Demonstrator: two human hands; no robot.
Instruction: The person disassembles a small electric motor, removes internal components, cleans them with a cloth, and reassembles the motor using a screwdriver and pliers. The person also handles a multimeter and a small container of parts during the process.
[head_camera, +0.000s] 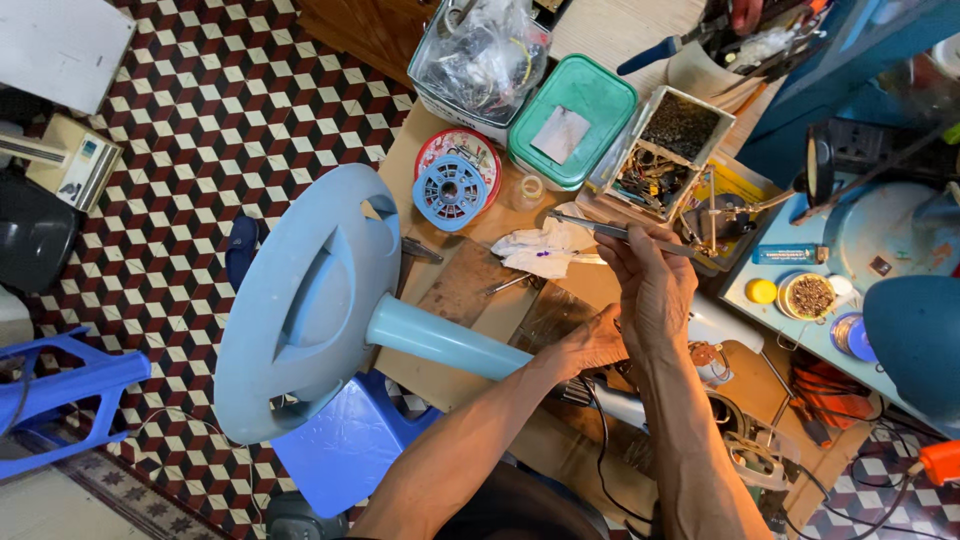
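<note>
Fingers of the right hand (655, 285) pinch one thin metal rod-like tool (610, 231) over the cluttered wooden workbench (450, 300). The left hand (592, 345) is clamped on the pale blue plastic fan stand's pole (440, 340), steadying it sideways, its one round base (305, 300) overhanging the single blue plastic stool (345, 445).

Fan stand (310, 300): smooth, matt pale-blue plastic. Tweezers (610, 231): thin, bright metal; rag (540, 250): crumpled white cloth. Workbench (460, 290): worn, scuffed wood; green box lid (575, 120): glossy plastic.
</note>
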